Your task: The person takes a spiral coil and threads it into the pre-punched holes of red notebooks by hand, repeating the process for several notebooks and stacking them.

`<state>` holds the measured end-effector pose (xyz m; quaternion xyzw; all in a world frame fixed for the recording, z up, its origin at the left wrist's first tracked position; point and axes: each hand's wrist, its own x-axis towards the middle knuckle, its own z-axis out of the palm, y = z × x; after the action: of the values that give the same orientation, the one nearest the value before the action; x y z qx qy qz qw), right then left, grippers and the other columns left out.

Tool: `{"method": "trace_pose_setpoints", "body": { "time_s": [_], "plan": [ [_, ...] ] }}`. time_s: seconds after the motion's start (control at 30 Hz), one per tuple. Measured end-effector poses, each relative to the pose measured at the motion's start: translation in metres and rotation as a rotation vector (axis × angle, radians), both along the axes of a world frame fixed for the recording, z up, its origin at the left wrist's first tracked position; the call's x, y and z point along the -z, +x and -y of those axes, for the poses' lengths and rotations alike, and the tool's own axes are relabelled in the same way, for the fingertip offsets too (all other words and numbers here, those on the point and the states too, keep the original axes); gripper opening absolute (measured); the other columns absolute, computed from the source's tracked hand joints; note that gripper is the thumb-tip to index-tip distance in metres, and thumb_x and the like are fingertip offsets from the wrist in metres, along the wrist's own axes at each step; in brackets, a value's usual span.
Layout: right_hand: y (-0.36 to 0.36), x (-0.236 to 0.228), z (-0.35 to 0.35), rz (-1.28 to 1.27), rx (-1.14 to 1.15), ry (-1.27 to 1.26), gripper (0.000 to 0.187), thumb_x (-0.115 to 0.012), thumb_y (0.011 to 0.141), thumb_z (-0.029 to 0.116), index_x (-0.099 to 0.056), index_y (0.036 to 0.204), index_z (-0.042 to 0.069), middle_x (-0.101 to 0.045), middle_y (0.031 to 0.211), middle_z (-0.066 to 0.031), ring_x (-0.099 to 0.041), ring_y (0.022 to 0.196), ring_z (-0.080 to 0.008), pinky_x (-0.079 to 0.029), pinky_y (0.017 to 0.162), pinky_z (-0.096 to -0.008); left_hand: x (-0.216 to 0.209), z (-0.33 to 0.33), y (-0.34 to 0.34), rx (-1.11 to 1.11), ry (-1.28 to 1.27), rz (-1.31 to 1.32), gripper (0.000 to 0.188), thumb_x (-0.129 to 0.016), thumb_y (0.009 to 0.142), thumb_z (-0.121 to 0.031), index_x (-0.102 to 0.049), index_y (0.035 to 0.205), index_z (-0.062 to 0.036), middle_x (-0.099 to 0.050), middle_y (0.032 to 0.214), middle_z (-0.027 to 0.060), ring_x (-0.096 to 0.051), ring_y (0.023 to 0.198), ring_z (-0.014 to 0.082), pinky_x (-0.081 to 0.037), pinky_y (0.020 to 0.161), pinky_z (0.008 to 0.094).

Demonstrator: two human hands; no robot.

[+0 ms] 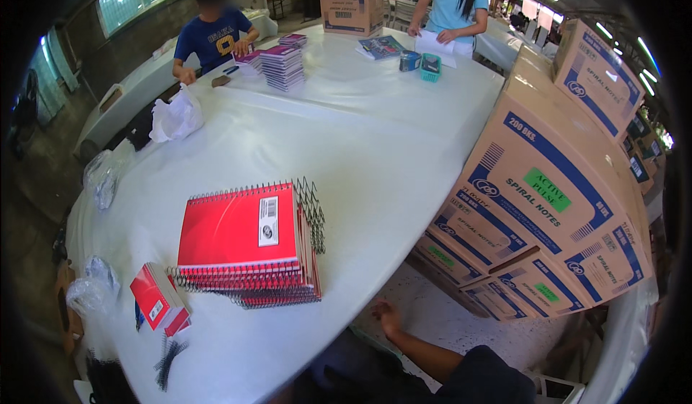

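Note:
My right hand [387,317] hangs beside the table's near edge, over the floor. Its fingers look loosely apart and hold nothing I can see. My left hand is out of view. Closest to it on the white-covered table is a tall stack of red spiral notebooks [238,227], whose wire coils stick out along different sides. Left of that stack lies a small pile of little red notebooks [153,296] with white page edges. Loose black wire coils [169,364] rest in front of the small pile.
Large cardboard boxes [533,180] are piled along the right side. Across the table [375,137], two people handle purple booklets [282,69] and paper. An open carton [352,7], a teal basket [430,68] and a white plastic bag [176,116] stand there too.

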<state>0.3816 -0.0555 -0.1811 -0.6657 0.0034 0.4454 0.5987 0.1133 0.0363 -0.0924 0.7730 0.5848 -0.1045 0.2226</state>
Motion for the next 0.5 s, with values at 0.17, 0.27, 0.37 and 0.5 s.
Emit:
{"method": "trace_pose_setpoints", "body": {
  "time_s": [0.17, 0.27, 0.37, 0.5],
  "plan": [
    [-0.026, -0.106, 0.018, 0.834, 0.17, 0.358, 0.014, -0.051, 0.089, 0.003, -0.055, 0.103, 0.002, -0.058, 0.08, -0.0047, -0.053, 0.069, -0.0129, -0.044, 0.067, -0.0257, -0.066, 0.059, -0.022, -0.115, -0.249, 0.267, 0.036, -0.05, 0.091, -0.032, -0.053, 0.121, -0.0123, -0.062, 0.096, 0.0276, -0.063, 0.092, 0.0368, -0.05, 0.081, 0.0447],
    [-0.057, -0.177, 0.025, 1.017, -0.237, 0.585, 0.014, -0.057, 0.085, -0.001, -0.061, 0.098, 0.002, -0.062, 0.082, -0.0078, -0.057, 0.071, -0.0189, -0.046, 0.066, -0.0284, -0.118, 0.078, -0.061, -0.305, -0.821, 0.839, 0.022, -0.062, 0.088, -0.012, -0.058, 0.107, -0.0025, -0.067, 0.087, 0.0147, -0.066, 0.08, 0.0191, -0.052, 0.072, 0.0292],
    [-0.107, -0.244, -0.017, 1.048, -0.617, 0.849, 0.013, -0.058, 0.081, -0.005, -0.065, 0.091, 0.001, -0.062, 0.074, -0.0084, -0.057, 0.067, -0.0223, -0.046, 0.064, -0.0321, -0.167, 0.062, -0.114, -0.299, -1.01, 1.191, 0.018, -0.058, 0.09, -0.005, -0.059, 0.106, 0.0016, -0.067, 0.086, 0.0106, -0.065, 0.078, 0.0144, -0.052, 0.071, 0.0272],
    [-0.186, -0.281, -0.105, 1.185, -0.897, 1.016, 0.02, -0.061, 0.08, 0.0, -0.065, 0.099, 0.005, -0.061, 0.081, -0.0094, -0.057, 0.078, -0.0291, -0.045, 0.072, -0.0382, -0.208, 0.054, -0.15, -0.194, -0.12, 1.261, 0.028, -0.056, 0.092, -0.026, -0.058, 0.08, -0.0004, -0.059, 0.079, 0.0064, -0.055, 0.073, 0.0129, -0.043, 0.073, 0.0273]
  ]
}}
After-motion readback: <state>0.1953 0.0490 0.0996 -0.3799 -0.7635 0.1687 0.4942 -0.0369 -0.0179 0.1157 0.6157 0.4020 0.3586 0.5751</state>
